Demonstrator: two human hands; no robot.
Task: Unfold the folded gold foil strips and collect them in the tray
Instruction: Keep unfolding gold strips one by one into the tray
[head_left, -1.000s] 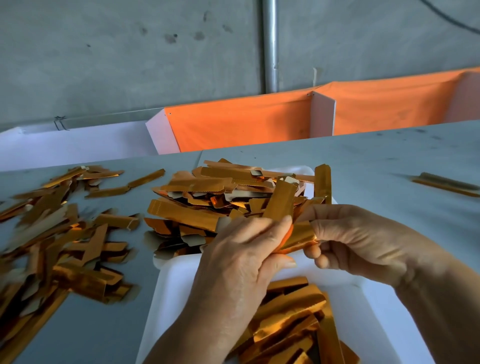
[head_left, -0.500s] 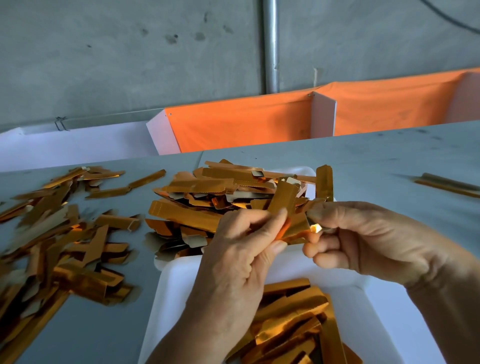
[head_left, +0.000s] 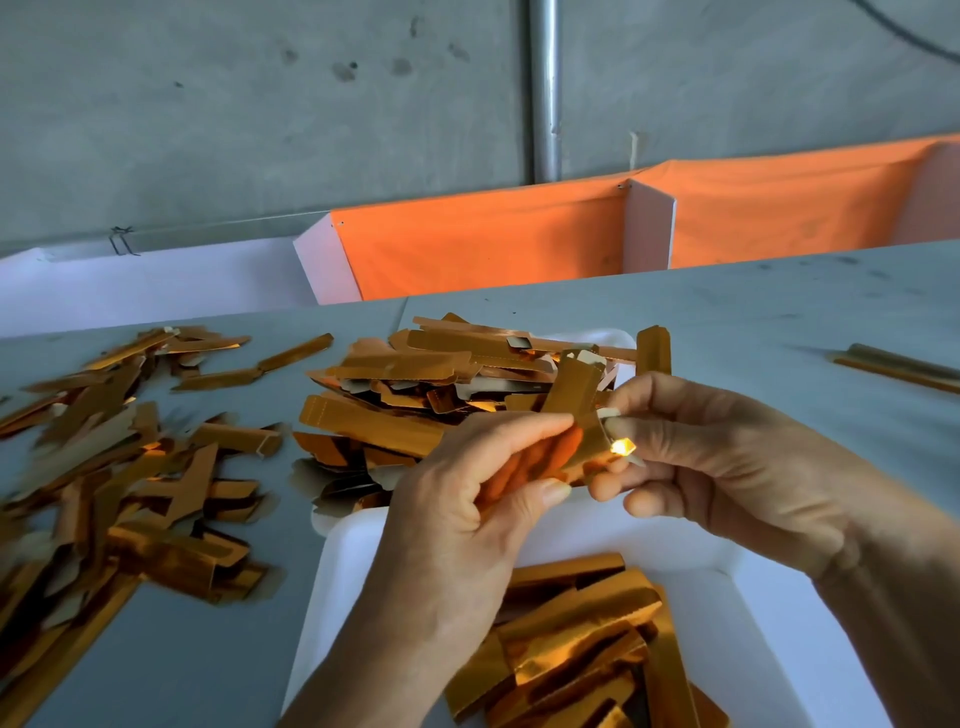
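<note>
Strip now opened further and raised slightly, left hand pinching its lower end, right hand pinching its edge, both above near tray holding strips, loose pile on desk left.

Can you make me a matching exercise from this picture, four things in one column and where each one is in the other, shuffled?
Things:
1. strip being unfolded
2. near white tray
3. loose strips
4. orange cloth

Places:
A. spread on the table at the left
B. hanging behind the table's far edge
C. pinched between the left hand and the right hand
D. below the hands, with strips lying in it

Pairs: 1-C, 2-D, 3-A, 4-B
</note>
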